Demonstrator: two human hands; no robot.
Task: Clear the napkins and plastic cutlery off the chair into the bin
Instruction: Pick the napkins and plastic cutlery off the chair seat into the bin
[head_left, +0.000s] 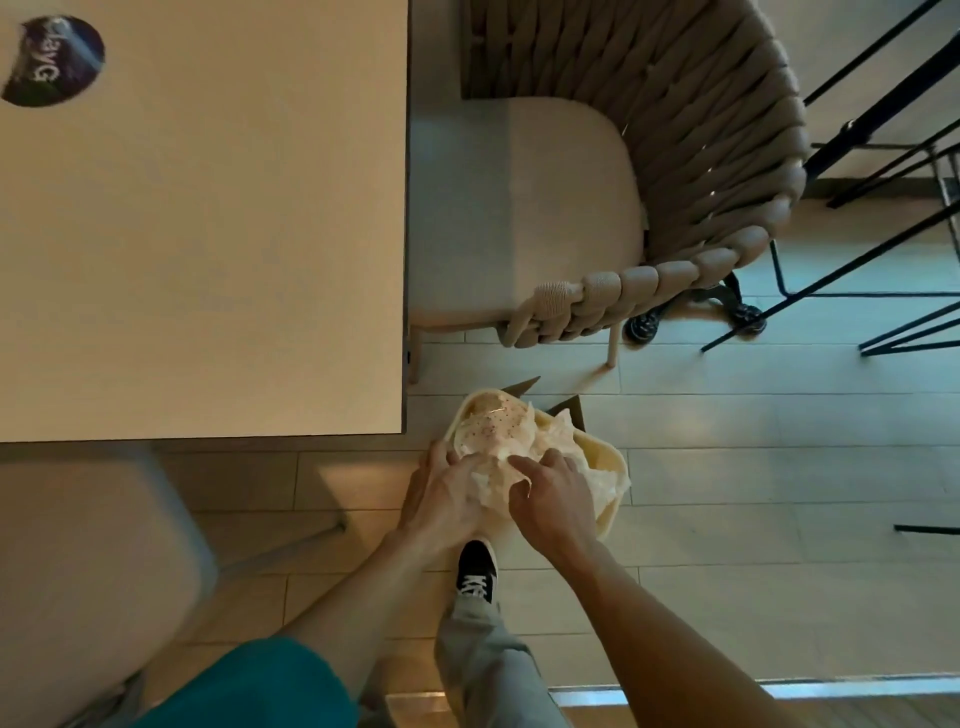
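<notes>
A cream bin (609, 512) stands on the floor in front of my feet, filled with crumpled white napkins (506, 436). My left hand (441, 493) and my right hand (550, 493) are both over the bin, fingers curled into the same wad of napkins at its near side. No plastic cutlery can be made out. The woven rope chair (717, 156) stands beyond the bin, and its beige seat cushion (540, 208) shows nothing lying on it.
A pale table (208, 234) with a dark round sticker (52, 60) fills the left. Another pale seat (78, 571) is at lower left. Black metal stool legs (883, 156) stand at the right. My dark shoe (475, 569) is just behind the bin.
</notes>
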